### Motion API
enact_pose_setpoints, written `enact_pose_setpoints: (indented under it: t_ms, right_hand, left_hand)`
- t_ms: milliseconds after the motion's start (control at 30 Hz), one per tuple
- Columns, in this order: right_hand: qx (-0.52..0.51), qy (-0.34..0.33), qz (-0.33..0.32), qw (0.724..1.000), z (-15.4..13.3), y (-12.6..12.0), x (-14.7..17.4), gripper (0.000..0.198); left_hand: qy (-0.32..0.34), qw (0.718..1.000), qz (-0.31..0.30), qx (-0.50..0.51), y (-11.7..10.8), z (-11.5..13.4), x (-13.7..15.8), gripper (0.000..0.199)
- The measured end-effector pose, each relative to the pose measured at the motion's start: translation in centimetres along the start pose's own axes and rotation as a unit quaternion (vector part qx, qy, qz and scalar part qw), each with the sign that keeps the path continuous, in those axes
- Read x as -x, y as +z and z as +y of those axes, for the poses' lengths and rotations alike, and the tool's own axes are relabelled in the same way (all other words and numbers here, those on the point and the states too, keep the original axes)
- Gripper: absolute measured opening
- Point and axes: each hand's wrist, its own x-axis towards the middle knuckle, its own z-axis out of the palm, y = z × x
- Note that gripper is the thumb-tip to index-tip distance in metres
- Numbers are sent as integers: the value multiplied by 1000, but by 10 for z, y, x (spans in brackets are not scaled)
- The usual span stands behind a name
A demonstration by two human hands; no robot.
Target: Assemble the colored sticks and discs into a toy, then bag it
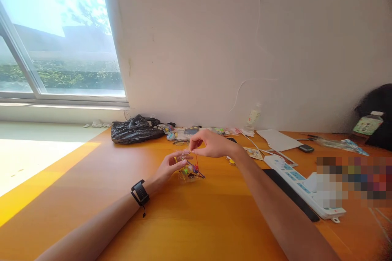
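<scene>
A small clear plastic bag (184, 176) of colourful little parts is in front of me, just above or on the wooden table. My left hand (171, 167) grips the bag near its top, thumb in front and fingers behind. Above it, my right hand (211, 143) is closed in a pinch on a thin red cord (197, 163) that runs down toward the bag. A thin dark stick (200, 175) slants along the bag's right side; whether it is inside or outside I cannot tell. My left wrist wears a black watch (140, 193).
A black plastic bag (134, 129) and several small packets lie along the wall. On the right are a white power strip (301, 185), a dark flat object (288, 191), white paper (277, 140) and a clear bottle (253, 118). A blurred patch covers the far right.
</scene>
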Motion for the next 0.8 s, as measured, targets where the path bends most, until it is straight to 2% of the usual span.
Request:
enact_pose_setpoints:
  t_ms: [133,400,600,800]
  right_hand:
    - [-21,-12,105,994,-6,-3,1,9]
    - [-15,9,47,999,-3,-10,4,7]
    - [-3,5,68,998,0,-1,1,8]
    - [-23,15,23,999,10,6,-4,4]
  left_hand:
    - [2,1000,-9,-5,0,1,-1,52]
    - [39,999,3,-1,-1,0,-3,56]
    - [12,1000,1,1,-3,-5,-4,55]
    - [18,1000,7,8,-3,-7,-3,61]
